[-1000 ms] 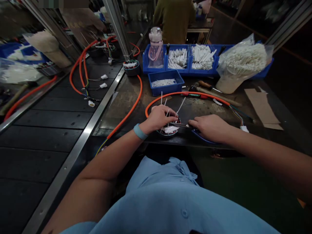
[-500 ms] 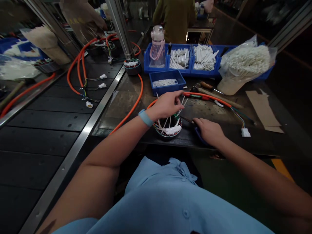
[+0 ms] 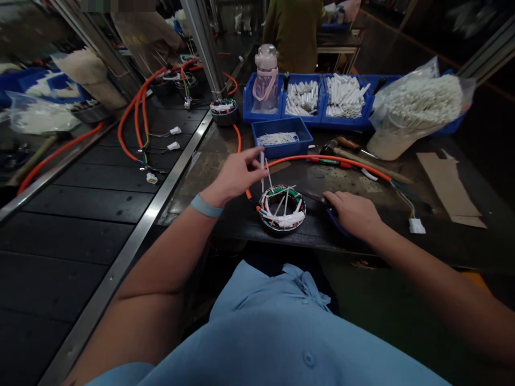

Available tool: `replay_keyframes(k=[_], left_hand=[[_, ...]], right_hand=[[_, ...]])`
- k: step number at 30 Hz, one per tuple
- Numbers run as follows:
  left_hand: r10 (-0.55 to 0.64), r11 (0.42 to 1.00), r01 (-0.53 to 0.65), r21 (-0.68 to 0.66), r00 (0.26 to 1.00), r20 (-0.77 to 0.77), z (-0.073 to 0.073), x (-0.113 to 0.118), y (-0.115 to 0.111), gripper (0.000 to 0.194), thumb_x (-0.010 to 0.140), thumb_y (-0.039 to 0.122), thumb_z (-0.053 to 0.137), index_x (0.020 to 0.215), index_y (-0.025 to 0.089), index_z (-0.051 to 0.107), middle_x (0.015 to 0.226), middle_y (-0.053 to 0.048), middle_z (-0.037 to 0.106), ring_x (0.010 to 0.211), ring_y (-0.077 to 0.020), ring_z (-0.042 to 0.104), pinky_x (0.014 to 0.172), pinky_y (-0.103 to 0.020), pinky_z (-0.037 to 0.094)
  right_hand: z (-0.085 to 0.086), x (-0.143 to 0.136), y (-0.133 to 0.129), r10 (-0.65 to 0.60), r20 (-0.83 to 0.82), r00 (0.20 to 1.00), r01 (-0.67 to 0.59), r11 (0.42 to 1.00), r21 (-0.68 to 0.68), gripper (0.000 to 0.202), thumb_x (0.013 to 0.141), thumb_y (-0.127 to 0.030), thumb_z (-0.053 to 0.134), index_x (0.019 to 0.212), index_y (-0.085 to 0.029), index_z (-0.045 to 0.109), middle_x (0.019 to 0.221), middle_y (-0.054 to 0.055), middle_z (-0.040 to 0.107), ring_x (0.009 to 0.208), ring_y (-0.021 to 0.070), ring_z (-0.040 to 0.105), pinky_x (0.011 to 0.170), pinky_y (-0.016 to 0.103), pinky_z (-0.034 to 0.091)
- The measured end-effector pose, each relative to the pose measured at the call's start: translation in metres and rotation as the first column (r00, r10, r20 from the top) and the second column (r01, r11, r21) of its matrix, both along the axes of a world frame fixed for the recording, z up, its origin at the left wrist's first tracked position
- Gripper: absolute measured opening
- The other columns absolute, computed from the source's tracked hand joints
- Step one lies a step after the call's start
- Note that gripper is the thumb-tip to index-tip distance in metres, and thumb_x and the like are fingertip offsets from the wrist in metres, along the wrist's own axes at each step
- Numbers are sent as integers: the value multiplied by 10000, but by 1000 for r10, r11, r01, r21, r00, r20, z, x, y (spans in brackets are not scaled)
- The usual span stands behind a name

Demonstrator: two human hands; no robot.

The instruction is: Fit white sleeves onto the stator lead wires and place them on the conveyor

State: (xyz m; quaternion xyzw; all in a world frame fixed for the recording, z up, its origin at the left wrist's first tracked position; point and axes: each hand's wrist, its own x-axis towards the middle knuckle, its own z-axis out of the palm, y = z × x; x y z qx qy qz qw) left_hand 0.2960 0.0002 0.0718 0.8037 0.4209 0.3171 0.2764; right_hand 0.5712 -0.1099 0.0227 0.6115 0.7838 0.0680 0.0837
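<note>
A ring-shaped motor stator point(image 3: 295, 221) with colored windings lies on the bench in front of me, with several white cable ties point(image 3: 286, 203) sticking up and crossing over it. At its far left side, my left hand point(image 3: 237, 174) has thumb and index finger closed around an upright white cable tie point(image 3: 262, 174). To the right of the ring, my right hand point(image 3: 354, 213) is wrapped around blue-handled scissors point(image 3: 335, 219), whose dark blades point left toward the ring. An orange cable point(image 3: 298, 158) runs from the stator behind it to a white connector point(image 3: 417, 225) at the right.
Behind stand a small blue bin point(image 3: 308, 140) of white ties and larger blue bins point(image 3: 282, 113) with white sleeves and a bottle point(image 3: 266, 75). A hammer point(image 3: 372, 163) and bagged white parts point(image 3: 426, 104) are at right. A metal rail point(image 3: 153, 210) borders the left conveyor.
My left hand has moved left from above the stator to its far left side. The scissors in my right hand stay at the right of the ring. The view has shifted slightly.
</note>
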Motion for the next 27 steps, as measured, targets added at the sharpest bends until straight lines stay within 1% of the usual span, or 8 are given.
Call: replay_keyframes(k=[3, 9, 12, 16, 18, 20, 22, 27], left_hand=[[-181, 983, 175, -53, 971, -158, 2, 3, 4, 211, 763, 226, 617, 935, 149, 713, 819, -22, 681, 738, -133, 595, 716, -245, 460], [-174, 983, 181, 18, 965, -196, 3, 6, 1, 179, 821, 247, 571, 870, 165, 722, 849, -32, 679, 782, -135, 600, 758, -250, 454], [-136, 985, 149, 82, 980, -146, -1, 2, -1, 170, 829, 245, 568, 829, 152, 710, 863, -41, 678, 841, -144, 598, 782, -252, 450], [-47, 983, 57, 172, 997, -63, -1, 0, -8, 178, 850, 253, 538, 887, 165, 688, 930, -32, 679, 862, -145, 600, 815, -266, 442], [-152, 976, 175, 129, 973, -172, 2, 5, -13, 165, 814, 249, 578, 929, 190, 680, 908, -19, 682, 834, -154, 603, 801, -270, 439], [-322, 934, 355, 39, 886, -334, 5, 11, -15, 136, 766, 209, 611, 877, 192, 688, 836, -18, 684, 791, -162, 604, 771, -267, 431], [-396, 903, 430, -23, 809, -433, 6, 15, -13, 95, 744, 181, 609, 787, 176, 694, 762, -27, 678, 735, -161, 598, 719, -260, 418], [-255, 966, 232, -117, 929, -267, 4, 1, -2, 218, 801, 300, 553, 770, 141, 699, 666, -7, 652, 605, -114, 547, 576, -222, 376]], right_hand=[[17, -21, 20, 120, 57, 991, -119, 993, -13, 304, 907, -251, 343, 1140, -178, 524, 933, 90, 641, 826, 230, 599, 574, 298, 334], [32, -52, 50, 295, 116, 949, -291, 956, -48, 267, 902, -213, 336, 1070, -160, 537, 906, 109, 635, 809, 233, 606, 532, 286, 280], [32, -51, 49, 291, 149, 945, -283, 956, -78, 257, 896, -187, 335, 1044, -154, 542, 878, 109, 639, 779, 217, 614, 519, 281, 260], [30, -30, 36, 173, 177, 969, -164, 984, -64, 257, 884, -216, 372, 1071, -154, 537, 888, 100, 644, 755, 211, 618, 493, 282, 219], [31, -18, 29, 117, 187, 975, -115, 993, -25, 267, 884, -230, 375, 1087, -163, 535, 896, 92, 644, 767, 220, 614, 491, 285, 206], [33, -10, 23, 102, 198, 975, -104, 995, 0, 270, 884, -225, 373, 1085, -165, 543, 893, 92, 643, 780, 227, 606, 502, 290, 211], [36, -8, 19, 124, 205, 971, -128, 992, 8, 271, 886, -215, 369, 1076, -159, 554, 879, 99, 641, 781, 225, 596, 520, 295, 226], [37, -26, 19, 253, 200, 947, -251, 967, -34, 273, 871, -185, 389, 1094, -162, 545, 853, 96, 634, 762, 204, 585, 543, 294, 234]])
